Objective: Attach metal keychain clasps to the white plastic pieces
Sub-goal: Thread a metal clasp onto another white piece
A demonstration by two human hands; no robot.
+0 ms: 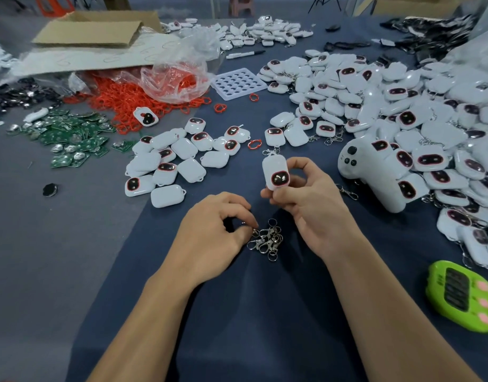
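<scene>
My right hand (pixel 311 199) holds one white plastic piece (pixel 276 172) upright above the dark cloth, its black red-rimmed window facing me and its loop end up. My left hand (pixel 218 230) rests on the cloth with thumb and fingertips pinched at the left edge of a small heap of metal keychain clasps (pixel 266 239); they seem to grip one clasp. A group of white pieces without clasps (pixel 176 158) lies beyond my left hand. A large pile of white pieces with clasps (pixel 402 114) fills the right side.
A white game-style controller (pixel 369 172) lies at the pile's edge, a green timer (pixel 463 296) at lower right. Red plastic rings (pixel 121 106) and a plastic bag (pixel 176 75), green circuit boards (pixel 74 136), a white holed tray (pixel 237 84), cardboard (pixel 94 28) and a marker (pixel 245 54) lie farther back.
</scene>
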